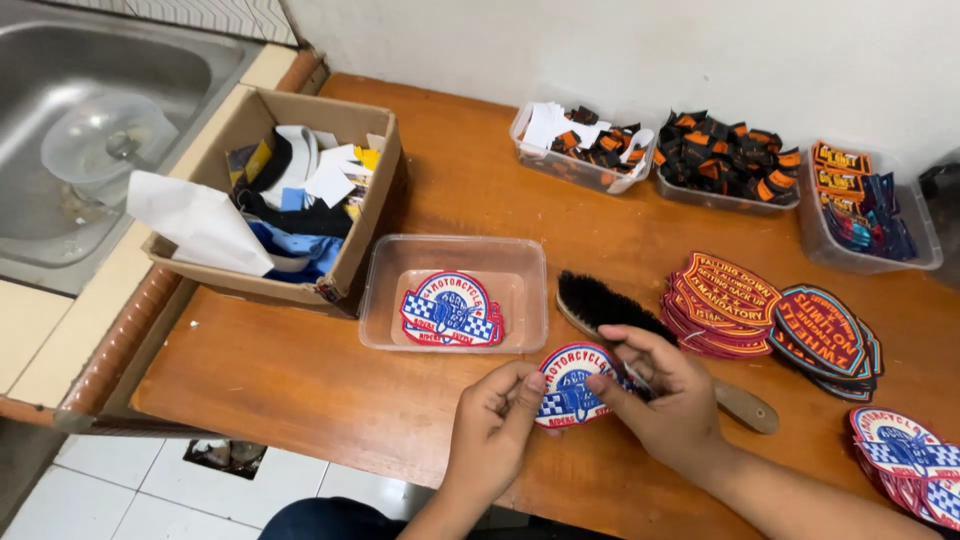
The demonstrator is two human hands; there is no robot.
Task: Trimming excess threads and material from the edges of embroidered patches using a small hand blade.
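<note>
I held one round patch over the table with both hands.

My left hand (492, 418) and right hand (660, 385) pinched the round patch (573, 384) by its two sides, fingers clamped on its rim, just above the wooden table (300, 380). A brush (640, 335) lay just behind it. Beyond that, a clear tray (520, 265) held similar patches, beside a cardboard box (370, 215). Farthest back stood three tubs (720, 195) of small patches.

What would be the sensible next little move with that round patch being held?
Probably lay the round patch, held by the left hand and right hand, into the clear tray: a matching patch already lies there.
</note>
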